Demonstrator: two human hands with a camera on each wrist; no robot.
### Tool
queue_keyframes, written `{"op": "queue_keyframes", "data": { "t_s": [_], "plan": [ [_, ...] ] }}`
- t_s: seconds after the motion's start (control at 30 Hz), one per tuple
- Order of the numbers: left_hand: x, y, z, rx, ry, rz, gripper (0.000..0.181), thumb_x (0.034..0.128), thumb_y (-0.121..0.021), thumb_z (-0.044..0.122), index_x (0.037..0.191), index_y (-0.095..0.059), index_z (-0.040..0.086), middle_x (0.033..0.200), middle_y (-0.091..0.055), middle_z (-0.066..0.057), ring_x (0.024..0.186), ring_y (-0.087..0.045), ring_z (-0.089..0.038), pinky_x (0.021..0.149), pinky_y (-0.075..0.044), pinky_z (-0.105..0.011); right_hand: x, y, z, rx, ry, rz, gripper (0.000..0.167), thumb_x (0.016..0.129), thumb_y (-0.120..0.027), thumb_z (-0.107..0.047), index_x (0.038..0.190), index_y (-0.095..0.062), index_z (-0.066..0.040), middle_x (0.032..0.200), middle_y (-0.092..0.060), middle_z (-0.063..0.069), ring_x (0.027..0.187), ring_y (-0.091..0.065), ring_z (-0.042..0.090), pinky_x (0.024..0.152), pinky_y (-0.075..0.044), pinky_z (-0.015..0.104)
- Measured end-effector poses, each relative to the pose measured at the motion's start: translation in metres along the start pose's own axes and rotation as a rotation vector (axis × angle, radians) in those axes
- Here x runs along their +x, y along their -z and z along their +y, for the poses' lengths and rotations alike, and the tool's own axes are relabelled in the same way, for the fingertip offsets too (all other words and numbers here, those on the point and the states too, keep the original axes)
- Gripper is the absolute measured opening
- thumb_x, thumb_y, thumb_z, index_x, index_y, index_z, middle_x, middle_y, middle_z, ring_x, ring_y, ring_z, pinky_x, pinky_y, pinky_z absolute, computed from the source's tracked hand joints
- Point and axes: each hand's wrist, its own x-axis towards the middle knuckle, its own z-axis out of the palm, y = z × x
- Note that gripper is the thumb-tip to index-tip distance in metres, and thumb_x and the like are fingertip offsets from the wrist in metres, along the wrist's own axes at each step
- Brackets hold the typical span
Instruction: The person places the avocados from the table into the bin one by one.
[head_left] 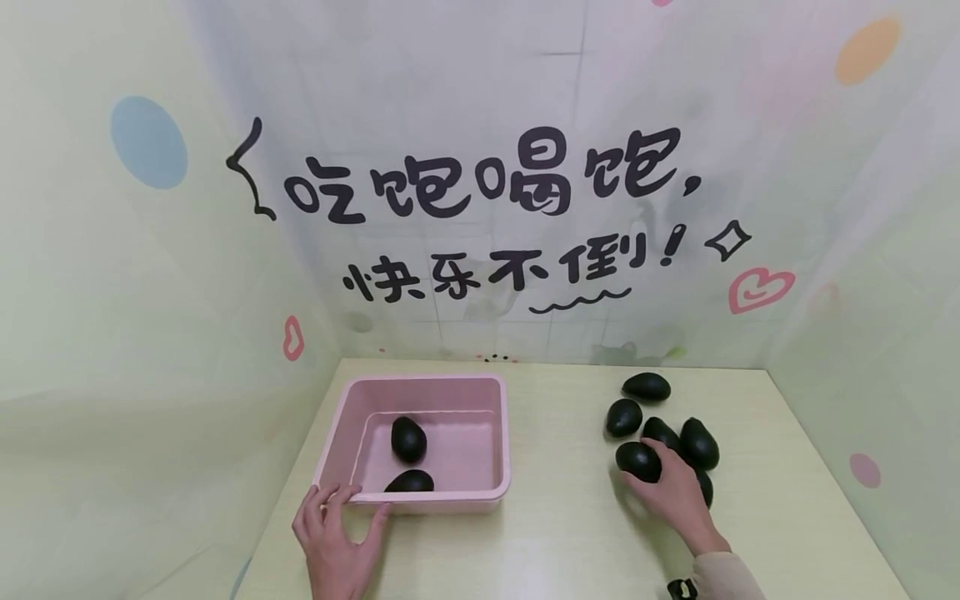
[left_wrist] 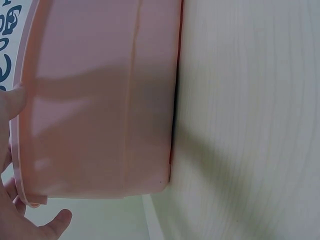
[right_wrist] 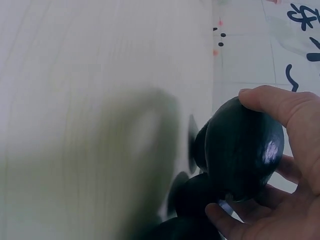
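At the near left corner of the pink tub [head_left: 465, 506], your left hand [head_left: 337, 537] holds the rim, its thumb and fingers spread wide. Well to the right, past your pale sleeve [head_left: 726, 577] and dark wristband [head_left: 682, 589], your right hand [head_left: 678, 493] grips one avocado [head_left: 636, 462] between thumb and fingers; it looks raised off the table [head_left: 555, 533]. Within the tub, which stands by the table's far left corner, a second avocado [head_left: 411, 482] lies close to the near wall, partly hidden by the rim, and a third avocado [head_left: 408, 440] lies just beyond it. Around and beyond your right hand, toward the table's far right corner, five loose avocados [head_left: 700, 444] cluster, the last near the far edge. Behind that edge, black lettering [head_left: 540, 192] marks the pale wall [head_left: 465, 83].
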Motion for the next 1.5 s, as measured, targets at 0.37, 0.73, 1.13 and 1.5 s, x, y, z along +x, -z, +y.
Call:
{"op": "queue_keyframes", "data": {
  "t_s": [0.37,0.73,1.13,1.5],
  "plan": [
    [0.0,0.001,0.001,0.005,0.001,-0.009,0.052,0.0712,-0.095,0.019,0.114,-0.068,0.006,0.134,-0.054,-0.025,0.144,-0.033,-0.055,0.103,-0.038,-0.076,0.003,0.01,-0.002,0.017,0.055,0.034,0.07,0.09,-0.083,-0.031,0.146,-0.057,0.001,0.146,-0.062,0.028,0.134,-0.059,0.05,0.108,-0.051,0.063],
    [0.001,0.0,0.003,-0.006,-0.013,0.007,0.052,0.0709,-0.094,0.018,0.114,-0.069,0.002,0.135,-0.054,-0.026,0.144,-0.033,-0.054,0.1,-0.041,-0.077,0.006,0.018,-0.01,0.008,0.082,0.049,0.07,0.09,-0.084,-0.031,0.146,-0.057,0.001,0.147,-0.062,0.028,0.135,-0.058,0.051,0.11,-0.049,0.065],
    [-0.003,-0.002,0.004,-0.005,-0.004,0.015,0.052,0.0702,-0.095,0.017,0.113,-0.068,0.003,0.135,-0.054,-0.027,0.143,-0.034,-0.055,0.099,-0.042,-0.076,0.009,0.026,-0.017,-0.021,0.106,0.034,0.072,0.092,-0.082,-0.032,0.149,-0.054,0.002,0.147,-0.061,0.03,0.136,-0.057,0.051,0.11,-0.049,0.065],
    [-0.001,0.0,0.003,0.002,0.008,0.003,0.053,0.0721,-0.094,0.021,0.115,-0.069,0.003,0.135,-0.054,-0.025,0.145,-0.033,-0.053,0.102,-0.041,-0.079,0.015,0.029,-0.025,-0.022,0.145,0.048,0.07,0.093,-0.082,-0.033,0.148,-0.055,0.0,0.145,-0.063,0.027,0.131,-0.061,0.048,0.105,-0.052,0.064]
  ]
}}
